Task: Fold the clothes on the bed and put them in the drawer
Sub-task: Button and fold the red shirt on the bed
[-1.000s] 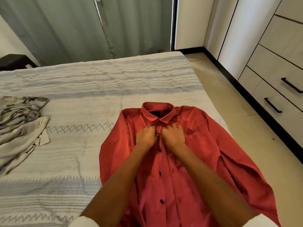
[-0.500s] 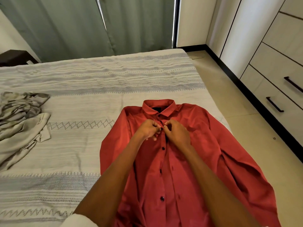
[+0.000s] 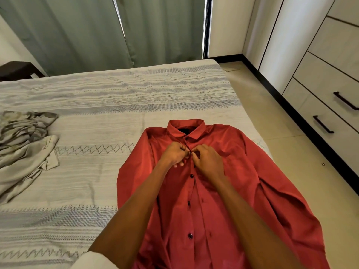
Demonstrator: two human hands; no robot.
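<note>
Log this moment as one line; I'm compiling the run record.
stage: buttoning | left hand: pinches placket | right hand: pinches placket | red shirt: flat on bed, unfolded | grey clothes: waiting

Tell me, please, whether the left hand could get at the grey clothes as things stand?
Probably yes: the left hand pinches the red shirt placket, but only bare bedspread separates it from the grey clothes.

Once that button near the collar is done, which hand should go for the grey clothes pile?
Left, probably. The grey clothes pile lies at the bed's left edge, on the left hand's side. The right hand, also pinching the red shirt's placket, would have to cross the body.
</note>
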